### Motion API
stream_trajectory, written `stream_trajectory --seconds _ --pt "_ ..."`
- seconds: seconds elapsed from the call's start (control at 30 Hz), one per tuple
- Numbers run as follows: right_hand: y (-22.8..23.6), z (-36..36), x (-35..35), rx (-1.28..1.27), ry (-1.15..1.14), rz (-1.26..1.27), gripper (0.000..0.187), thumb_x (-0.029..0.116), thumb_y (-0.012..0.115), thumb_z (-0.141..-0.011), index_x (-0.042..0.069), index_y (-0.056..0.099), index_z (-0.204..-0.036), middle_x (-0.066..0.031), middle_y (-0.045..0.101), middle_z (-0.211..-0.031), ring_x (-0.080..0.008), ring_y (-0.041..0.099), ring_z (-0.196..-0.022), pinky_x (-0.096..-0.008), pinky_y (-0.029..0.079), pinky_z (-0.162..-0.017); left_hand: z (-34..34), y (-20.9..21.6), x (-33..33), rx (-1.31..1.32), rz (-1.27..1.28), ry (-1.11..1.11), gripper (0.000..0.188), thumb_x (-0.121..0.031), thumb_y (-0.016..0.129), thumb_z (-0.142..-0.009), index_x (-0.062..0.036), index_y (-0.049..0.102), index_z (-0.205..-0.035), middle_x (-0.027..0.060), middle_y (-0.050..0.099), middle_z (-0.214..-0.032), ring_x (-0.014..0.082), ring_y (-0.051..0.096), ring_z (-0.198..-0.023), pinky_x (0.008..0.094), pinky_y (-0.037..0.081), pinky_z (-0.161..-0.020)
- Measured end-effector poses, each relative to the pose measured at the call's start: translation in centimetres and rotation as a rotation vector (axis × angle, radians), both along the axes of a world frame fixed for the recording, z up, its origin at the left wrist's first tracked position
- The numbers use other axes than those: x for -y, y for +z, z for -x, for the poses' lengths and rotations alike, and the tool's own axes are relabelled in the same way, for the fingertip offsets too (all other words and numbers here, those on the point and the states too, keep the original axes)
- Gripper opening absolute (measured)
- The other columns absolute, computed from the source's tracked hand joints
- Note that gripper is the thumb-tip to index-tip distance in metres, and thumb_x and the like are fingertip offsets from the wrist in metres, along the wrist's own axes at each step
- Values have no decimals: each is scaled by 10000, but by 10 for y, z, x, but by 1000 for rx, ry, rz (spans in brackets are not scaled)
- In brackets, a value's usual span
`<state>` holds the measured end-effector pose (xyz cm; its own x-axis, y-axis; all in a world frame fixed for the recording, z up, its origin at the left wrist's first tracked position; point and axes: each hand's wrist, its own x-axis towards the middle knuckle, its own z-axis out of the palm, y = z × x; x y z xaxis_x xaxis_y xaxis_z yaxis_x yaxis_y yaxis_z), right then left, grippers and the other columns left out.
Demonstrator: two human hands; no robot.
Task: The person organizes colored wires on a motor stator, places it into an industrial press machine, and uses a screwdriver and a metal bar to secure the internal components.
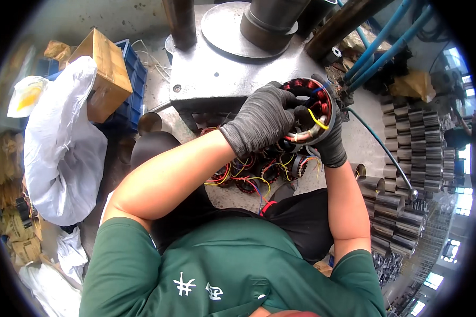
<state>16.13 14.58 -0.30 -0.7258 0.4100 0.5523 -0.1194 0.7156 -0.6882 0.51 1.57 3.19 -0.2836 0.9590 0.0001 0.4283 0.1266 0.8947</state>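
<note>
Both my hands wear dark grey gloves and hold a ring-shaped motor stator (325, 98) in front of the metal press table. Dark red copper windings line the stator, and a yellow lead wire (317, 120) loops across its opening. My left hand (262, 117) is closed at its left side, fingertips reaching into the opening. On the right, my right hand (331, 145) grips the outer rim from beneath, its fingers mostly hidden behind the ring. Below my hands, several more stators (270, 173) with red, yellow and blue leads lie on the floor.
A press table (211, 79) with a round plate and steel cylinder (269, 24) stands ahead, between dark posts. Stacked metal sleeves (418, 148) fill the right side, near blue hoses (388, 45). At left are a cardboard box (103, 74), blue crate (137, 79) and white sack (63, 142).
</note>
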Motion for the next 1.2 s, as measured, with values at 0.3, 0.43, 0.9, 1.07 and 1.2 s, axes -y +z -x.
stream_trajectory --seconds 0.3,0.43,0.9,1.07,1.2 --pt "-7 -7 6 -173 8 633 557 7 698 -951 27 484 -1466 -144 698 -1205 -224 678 -1138 -360 574 -976 -5 6 13 -149 -245 -58 339 -239 668 -916 -33 715 -1181 274 596 -1234 435 615 -1138 491 509 -1007" --pt "-3 -16 7 -179 233 927 555 165 675 -994 24 458 -1485 -169 682 -1250 -272 678 -1174 -414 589 -988 -8 6 26 42 -403 -78 612 -325 820 -832 -64 619 -1348 306 447 -1473 449 557 -1295 471 485 -1103" --pt "23 -14 8 -282 319 1185 695 48 717 -949 115 375 -1551 -142 718 -1077 -257 723 -966 -402 616 -849 -36 13 19 908 -331 -98 736 -15 803 -856 -19 449 -1502 169 465 -1478 231 539 -1313 362 479 -1096" --pt "24 -15 6 -242 195 1125 708 22 768 -899 58 422 -1516 -115 703 -1170 -226 712 -1034 -389 603 -896 -37 11 17 926 -325 -73 825 35 762 -827 34 351 -1542 139 576 -1370 173 582 -1215 329 507 -1045" --pt "32 -22 -7 -30 114 895 751 27 804 -854 51 439 -1509 -87 698 -1207 -198 693 -1087 -362 581 -941 -26 6 14 517 -340 -89 845 36 760 -791 32 361 -1535 145 603 -1336 179 605 -1183 331 523 -1021"
